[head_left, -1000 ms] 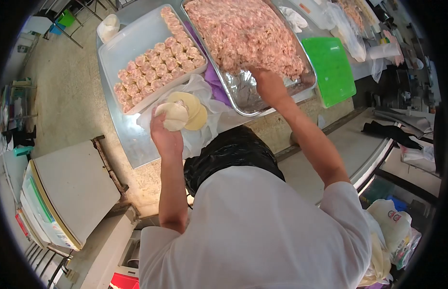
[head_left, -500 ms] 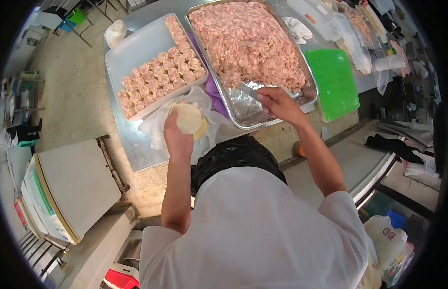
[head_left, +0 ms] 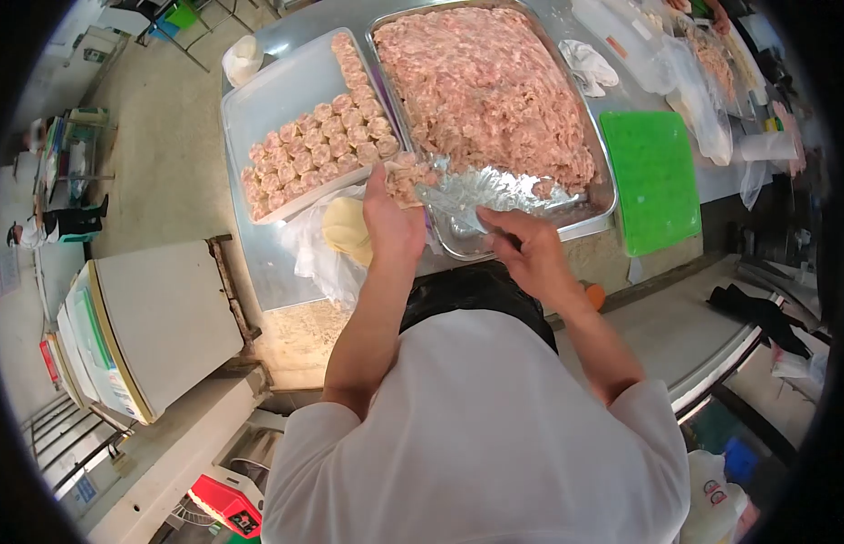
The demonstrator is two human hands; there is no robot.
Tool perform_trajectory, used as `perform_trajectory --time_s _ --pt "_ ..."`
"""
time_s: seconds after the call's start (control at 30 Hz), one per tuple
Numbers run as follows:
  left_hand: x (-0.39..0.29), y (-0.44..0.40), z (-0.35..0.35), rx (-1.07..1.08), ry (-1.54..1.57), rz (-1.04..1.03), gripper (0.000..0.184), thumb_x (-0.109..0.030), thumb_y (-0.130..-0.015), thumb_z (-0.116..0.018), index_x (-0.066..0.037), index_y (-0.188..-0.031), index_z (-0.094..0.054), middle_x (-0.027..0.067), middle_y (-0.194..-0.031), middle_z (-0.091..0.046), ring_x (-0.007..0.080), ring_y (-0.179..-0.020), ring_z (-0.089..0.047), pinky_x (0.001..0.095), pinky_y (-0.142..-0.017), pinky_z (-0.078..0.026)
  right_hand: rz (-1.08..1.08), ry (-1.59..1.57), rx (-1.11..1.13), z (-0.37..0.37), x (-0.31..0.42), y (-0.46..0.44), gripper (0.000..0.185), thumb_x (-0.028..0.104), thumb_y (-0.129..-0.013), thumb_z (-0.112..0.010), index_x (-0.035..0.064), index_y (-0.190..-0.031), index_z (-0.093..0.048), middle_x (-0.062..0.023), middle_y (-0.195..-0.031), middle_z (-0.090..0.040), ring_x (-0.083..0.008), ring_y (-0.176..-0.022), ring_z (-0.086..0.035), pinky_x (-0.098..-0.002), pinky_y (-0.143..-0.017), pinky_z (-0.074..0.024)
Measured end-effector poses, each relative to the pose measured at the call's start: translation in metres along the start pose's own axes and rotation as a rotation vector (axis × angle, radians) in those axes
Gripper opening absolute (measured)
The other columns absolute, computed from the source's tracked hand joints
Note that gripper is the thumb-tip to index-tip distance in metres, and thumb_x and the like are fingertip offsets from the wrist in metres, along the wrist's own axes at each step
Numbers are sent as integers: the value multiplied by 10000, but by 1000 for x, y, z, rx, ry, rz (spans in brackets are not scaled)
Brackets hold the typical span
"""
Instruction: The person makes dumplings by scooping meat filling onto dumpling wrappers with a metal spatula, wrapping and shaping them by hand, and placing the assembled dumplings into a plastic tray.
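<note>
My left hand is closed around a round dumpling wrapper with a lump of minced meat on it, beside the near left corner of the meat tray. The fingers of my right hand grip a flat metal spatula, its blade pointing left with the tip at the lump. A large heap of minced meat fills most of the metal tray, whose near end shows bare, smeared metal. Left of my left hand, a stack of pale wrappers lies on white plastic.
Rows of open-topped dumplings sit in a plastic box at left. A green board lies right of the meat tray. A white cloth and plastic bags are farther back, near another person's hand.
My left hand has moved right, up to the meat tray, and its wrapper now bears minced meat. The spatula has come from the heap to the wrapper. The whole view has shifted slightly.
</note>
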State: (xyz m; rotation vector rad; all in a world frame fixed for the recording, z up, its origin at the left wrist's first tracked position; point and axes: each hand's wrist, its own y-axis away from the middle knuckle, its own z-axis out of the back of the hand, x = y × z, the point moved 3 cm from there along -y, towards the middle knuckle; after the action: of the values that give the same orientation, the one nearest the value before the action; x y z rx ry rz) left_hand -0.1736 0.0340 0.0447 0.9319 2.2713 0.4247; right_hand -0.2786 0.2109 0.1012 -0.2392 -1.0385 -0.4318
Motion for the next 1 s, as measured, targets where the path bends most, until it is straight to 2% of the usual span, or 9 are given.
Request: perform_trajectory --time_s 0.13,0.33,0.43,0.53,0.63,0.77,0.87,0.9,1.0 --pt "4 6 -2 210 52 81 431 -385 -1090 -364 -17 -1154 -579 112 -1050 -640 266 -977 -621 448 -898 -508 74 43 -34 -3 12 -13 363 -9 -875 -681 44 -1234 -684 -191 -882 -659 -358 -758 -656 -423 -671 -514" --pt "-34 2 30 31 63 -133 420 -392 -1065 -386 -38 -1158 -593 118 -1045 -645 313 -982 -612 500 -874 -476 111 281 -24 15 -17 -20 293 61 -911 -643 93 -1197 -700 -180 -871 -656 -408 -783 -651 -496 -707 -525" --pt "-53 5 48 105 17 18 459 -418 -1063 -374 -25 -1193 -572 122 -1088 -633 320 -990 -600 477 -866 -464 -175 562 145 11 -53 -49 230 92 -919 -616 76 -1124 -720 -221 -888 -693 -410 -871 -679 -496 -754 -532" --pt "-51 0 57 459 123 99 506 -429 -1065 -351 -79 -1396 -503 135 -1214 -603 312 -1072 -607 549 -937 -492 -233 632 231 -7 -67 -59 202 114 -924 -606 72 -1084 -722 -237 -867 -689 -417 -864 -675 -506 -734 -523" --pt "-49 13 38 -106 171 15 535 -436 -1065 -344 -76 -1443 -461 149 -1278 -590 355 -1167 -586 576 -989 -476 -23 449 140 -11 -72 -54 196 127 -958 -590 58 -1099 -707 -195 -811 -694 -379 -799 -685 -497 -673 -517" --pt "-39 16 39 51 145 29 501 -432 -1066 -345 -57 -1342 -529 166 -1283 -597 387 -1251 -520 586 -1101 -386 -426 -136 391 19 -31 -44 188 96 -998 -563 9 -1105 -691 -140 -828 -693 -227 -746 -661 -380 -695 -517" --pt "-29 14 38 124 121 31 466 -418 -1068 -352 -76 -1330 -529 156 -1302 -579 372 -1249 -517 599 -1091 -386 -333 -399 379 5 -15 -31 226 109 -1019 -572 24 -1195 -686 -69 -786 -640 -146 -709 -557 -332 -668 -476" --pt "-27 16 29 72 103 33 448 -410 -1067 -360 -81 -1317 -531 153 -1297 -578 367 -1245 -519 596 -1087 -389 36 -303 161 -7 -9 -28 282 65 -980 -601 40 -1251 -676 -101 -780 -624 -218 -696 -584 -368 -655 -476" --pt "-25 27 -4 -84 36 -15 385 -422 -1069 -403 -95 -1234 -522 112 -1191 -589 314 -1119 -556 555 -1021 -433 82 11 70 -21 8 -25 323 34 -928 -638 39 -1249 -678 -151 -810 -621 -311 -731 -619 -409 -664 -488"
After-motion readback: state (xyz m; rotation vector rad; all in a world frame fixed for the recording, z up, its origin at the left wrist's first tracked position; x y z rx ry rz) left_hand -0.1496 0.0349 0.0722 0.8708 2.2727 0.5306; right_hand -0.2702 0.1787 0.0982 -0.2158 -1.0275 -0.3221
